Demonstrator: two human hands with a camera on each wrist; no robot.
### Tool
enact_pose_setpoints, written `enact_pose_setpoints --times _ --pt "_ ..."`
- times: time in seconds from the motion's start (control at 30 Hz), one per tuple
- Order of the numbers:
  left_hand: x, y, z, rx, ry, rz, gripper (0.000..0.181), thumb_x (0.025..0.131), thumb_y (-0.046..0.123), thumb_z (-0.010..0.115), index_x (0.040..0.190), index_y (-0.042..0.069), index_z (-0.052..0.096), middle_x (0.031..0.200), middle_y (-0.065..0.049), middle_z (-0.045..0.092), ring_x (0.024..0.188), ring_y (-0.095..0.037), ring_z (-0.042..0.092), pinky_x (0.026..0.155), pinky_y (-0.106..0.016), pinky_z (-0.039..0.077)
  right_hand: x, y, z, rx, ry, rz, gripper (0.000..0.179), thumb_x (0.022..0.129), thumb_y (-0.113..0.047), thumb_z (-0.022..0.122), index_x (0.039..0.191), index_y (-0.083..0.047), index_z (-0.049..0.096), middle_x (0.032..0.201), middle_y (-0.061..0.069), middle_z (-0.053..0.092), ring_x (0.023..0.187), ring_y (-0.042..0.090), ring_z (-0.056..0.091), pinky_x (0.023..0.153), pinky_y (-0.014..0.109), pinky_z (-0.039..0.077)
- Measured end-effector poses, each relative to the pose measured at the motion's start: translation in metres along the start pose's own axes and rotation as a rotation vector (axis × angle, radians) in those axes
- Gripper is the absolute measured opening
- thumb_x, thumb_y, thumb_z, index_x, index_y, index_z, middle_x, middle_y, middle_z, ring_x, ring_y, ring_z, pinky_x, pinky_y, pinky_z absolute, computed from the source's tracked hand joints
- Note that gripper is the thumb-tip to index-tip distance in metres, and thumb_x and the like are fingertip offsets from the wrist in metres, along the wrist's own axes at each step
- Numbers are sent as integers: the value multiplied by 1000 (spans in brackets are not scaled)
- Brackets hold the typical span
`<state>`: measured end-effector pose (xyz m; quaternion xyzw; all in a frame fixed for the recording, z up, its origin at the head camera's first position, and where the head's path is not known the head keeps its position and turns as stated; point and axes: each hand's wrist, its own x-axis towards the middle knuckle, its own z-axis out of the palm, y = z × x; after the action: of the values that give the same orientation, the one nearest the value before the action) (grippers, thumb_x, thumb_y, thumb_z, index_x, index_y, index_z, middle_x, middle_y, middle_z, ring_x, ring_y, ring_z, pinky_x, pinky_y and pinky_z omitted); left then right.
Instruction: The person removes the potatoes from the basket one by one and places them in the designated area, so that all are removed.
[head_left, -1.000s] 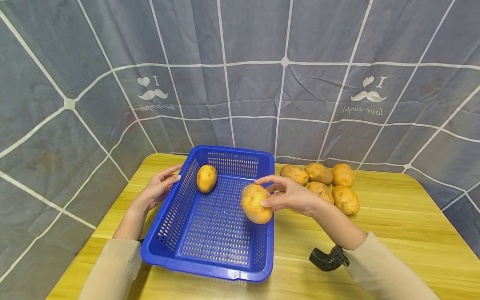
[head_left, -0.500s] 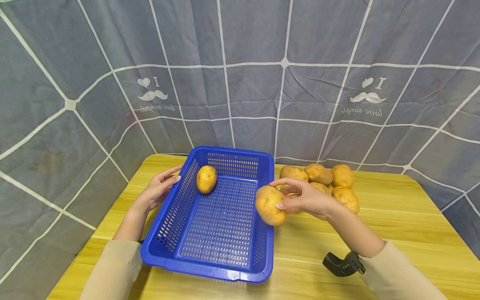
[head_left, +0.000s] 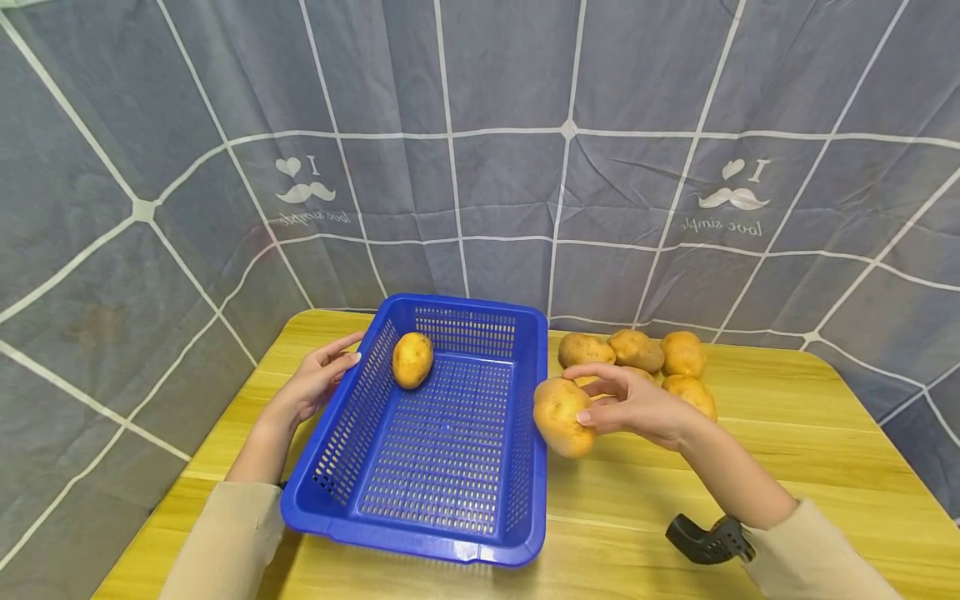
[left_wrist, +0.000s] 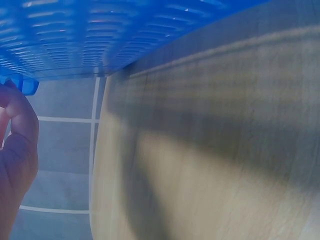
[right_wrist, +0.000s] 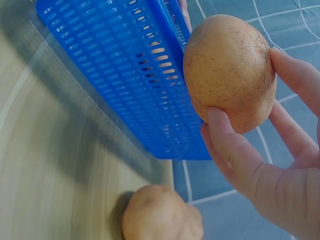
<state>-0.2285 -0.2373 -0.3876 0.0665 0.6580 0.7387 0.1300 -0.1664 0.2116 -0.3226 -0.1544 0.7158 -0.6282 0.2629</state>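
A blue perforated plastic basket (head_left: pixel 450 446) stands on the wooden table with one potato (head_left: pixel 412 360) inside, near its far left corner. My left hand (head_left: pixel 315 385) holds the basket's left rim; in the left wrist view only part of that hand (left_wrist: pixel 17 145) shows at the edge. Between thumb and fingers, my right hand (head_left: pixel 637 407) grips a large yellowish potato (head_left: pixel 564 418). This potato is raised at the basket's right rim, mostly outside it. In the right wrist view the thumb presses one side of the held potato (right_wrist: pixel 227 72) and fingertips the other.
Several more potatoes (head_left: pixel 682 354) lie grouped at the back right of the table (head_left: pixel 780 450), partly hidden behind my right hand. A grey curtain (head_left: pixel 495 183) with white lines hangs behind the table. A black device (head_left: pixel 708 540) is strapped at my right wrist.
My right hand has moved rightward with the potato, from over the basket's inside to its right rim. The left hand and the basket have stayed in place.
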Motion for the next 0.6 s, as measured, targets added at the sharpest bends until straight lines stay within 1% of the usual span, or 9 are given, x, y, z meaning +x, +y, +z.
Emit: enact_pose_setpoints --times 0.07,0.17,0.4,0.6 --pt "0 1 1 -6 15 -15 58 96 11 50 146 -1 22 92 1 61 77 -10 64 67 -24 55 -2 2 -2 4 -7 -7 45 82 -6 69 125 -12 54 115 19 46 95 24 56 80 36 53" --pt "-1 3 3 -11 16 -22 57 97 8 48 146 -2 21 92 1 62 76 -10 64 66 -24 55 -6 5 -7 0 -4 -9 45 83 -6 68 124 -15 55 115 20 43 95 24 55 80 37 53" --pt "-1 5 4 -13 18 -30 58 97 9 49 146 -2 21 92 0 61 76 -11 64 67 -24 55 -15 13 -18 -16 33 26 43 83 -7 68 122 -21 56 114 19 37 94 21 52 80 35 52" --pt "-1 4 3 -39 18 -36 58 96 9 50 146 -2 21 92 -1 61 75 -11 64 66 -24 55 -21 21 -23 -22 33 27 42 85 -7 66 123 -21 55 111 17 42 92 19 56 81 34 52"
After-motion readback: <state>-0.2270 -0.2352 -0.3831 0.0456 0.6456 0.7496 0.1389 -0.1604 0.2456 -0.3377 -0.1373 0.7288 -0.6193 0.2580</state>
